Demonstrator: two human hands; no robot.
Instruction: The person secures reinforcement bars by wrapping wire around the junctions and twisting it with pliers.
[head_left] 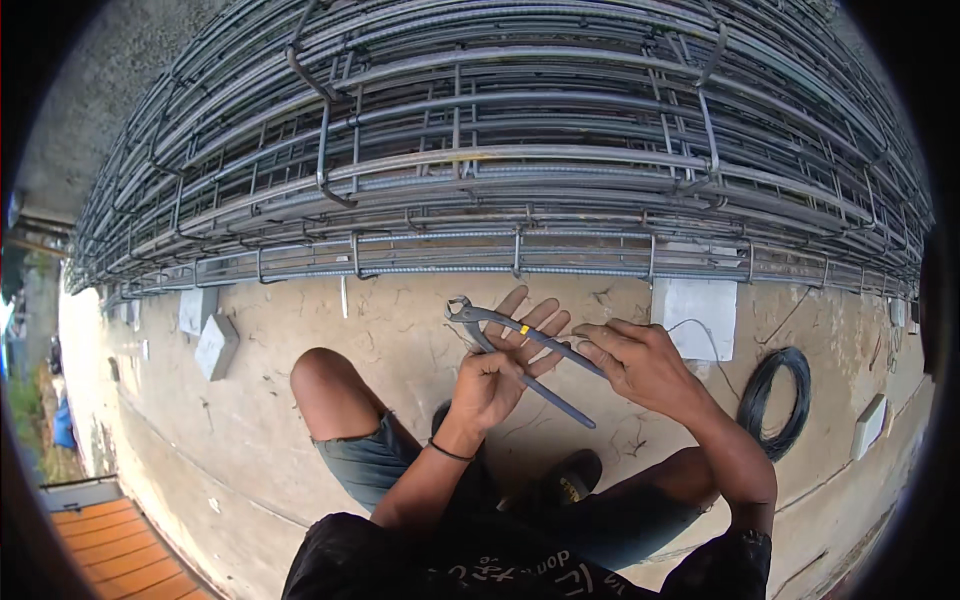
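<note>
A pair of end-cutting pincers [490, 318] with dark handles lies slantwise across my left hand [495, 385], jaws toward the upper left. That palm faces up with its fingers spread behind the tool, and the thumb crosses one handle. My right hand [640, 365] is closed at the end of the other handle; its curled fingers hide that end. A thin wire [705, 325] shows just beyond my right hand; whether the fingers also pinch it, I cannot tell. Steel rebar cages [510, 160] are stacked in front of both hands.
A coil of dark tie wire [775, 405] lies on the concrete floor [260, 420] to the right. Pale blocks [213, 347] sit at the left, with a white block [695, 315] under the cage edge and another block [870, 427] far right. Orange boards [125, 545] are at lower left.
</note>
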